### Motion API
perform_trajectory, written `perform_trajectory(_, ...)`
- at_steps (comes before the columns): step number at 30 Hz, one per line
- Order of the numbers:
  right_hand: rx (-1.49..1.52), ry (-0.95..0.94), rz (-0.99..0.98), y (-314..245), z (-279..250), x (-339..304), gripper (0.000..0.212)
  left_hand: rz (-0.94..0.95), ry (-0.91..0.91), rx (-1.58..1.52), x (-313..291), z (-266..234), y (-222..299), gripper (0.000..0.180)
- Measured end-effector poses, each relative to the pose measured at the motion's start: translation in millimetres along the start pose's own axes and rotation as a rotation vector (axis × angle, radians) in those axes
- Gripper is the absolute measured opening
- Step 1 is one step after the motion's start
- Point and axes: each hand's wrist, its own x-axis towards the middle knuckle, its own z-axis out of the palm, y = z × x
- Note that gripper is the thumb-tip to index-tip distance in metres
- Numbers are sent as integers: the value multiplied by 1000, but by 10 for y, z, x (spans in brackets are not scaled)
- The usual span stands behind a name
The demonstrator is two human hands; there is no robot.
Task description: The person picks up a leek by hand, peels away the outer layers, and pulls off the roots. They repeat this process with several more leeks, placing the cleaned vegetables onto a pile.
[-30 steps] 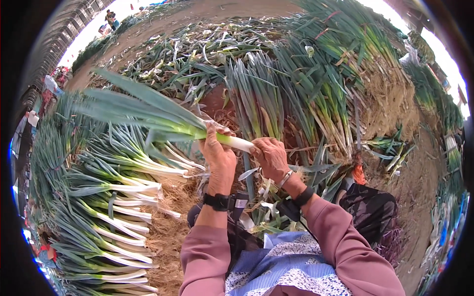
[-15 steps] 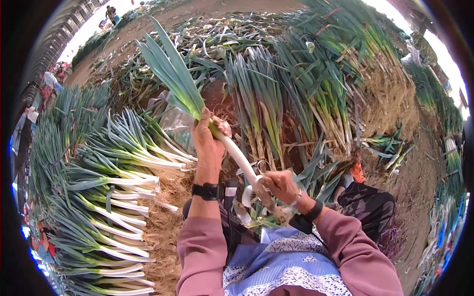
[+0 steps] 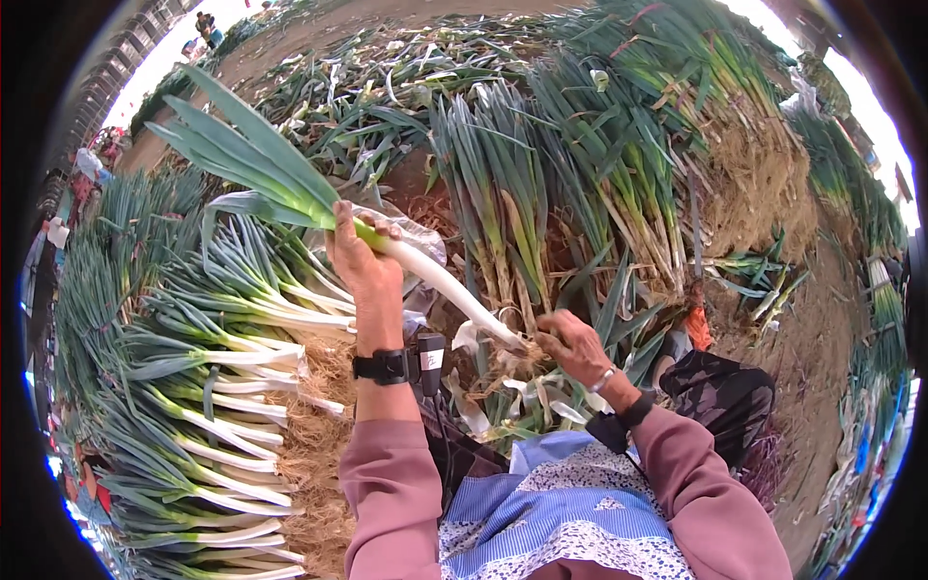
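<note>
A long leek (image 3: pixel 447 282) slants across the middle, its broad green leaves up and left, its white shaft running down to a small tuft of roots. My left hand (image 3: pixel 367 266) is wrapped round it where the green turns white. Just right of the root end is my right hand (image 3: pixel 578 356), fingers loosely bent with a gap between thumb and forefinger, and nothing visible in it. Below the root end lie peeled pale skins and leaf scraps (image 3: pixel 532 398). Left of my left forearm, a row of leeks (image 3: pixel 237 401) lies with white shafts and roots toward me.
Upright bundles of leeks (image 3: pixel 503 193) stand ahead, with more at the right beside a mass of dry roots (image 3: pixel 754 193). Loose leaves (image 3: pixel 387 77) cover the ground beyond. A blue patterned apron (image 3: pixel 561 512) covers my lap. A person (image 3: pixel 206 29) is far off at upper left.
The leek has swung left and tilted lower with my left hand. My right hand has come off the lower shaft, where a loose outer layer has been stripped away.
</note>
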Motion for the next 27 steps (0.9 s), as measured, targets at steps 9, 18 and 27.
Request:
perform_trajectory(9, 811, -525, 6, -615, 19, 483, 32, -276, -215, -187, 87, -135, -1, 41)
perform_trajectory(18, 718, -375, 91, -806, 49, 548, 38, -306, 107, 276, -103, -152, -418, 21)
perform_trajectory(27, 740, -91, 121, -694, 90, 279, 67, -539, -216, 28, -11, -137, -303, 34)
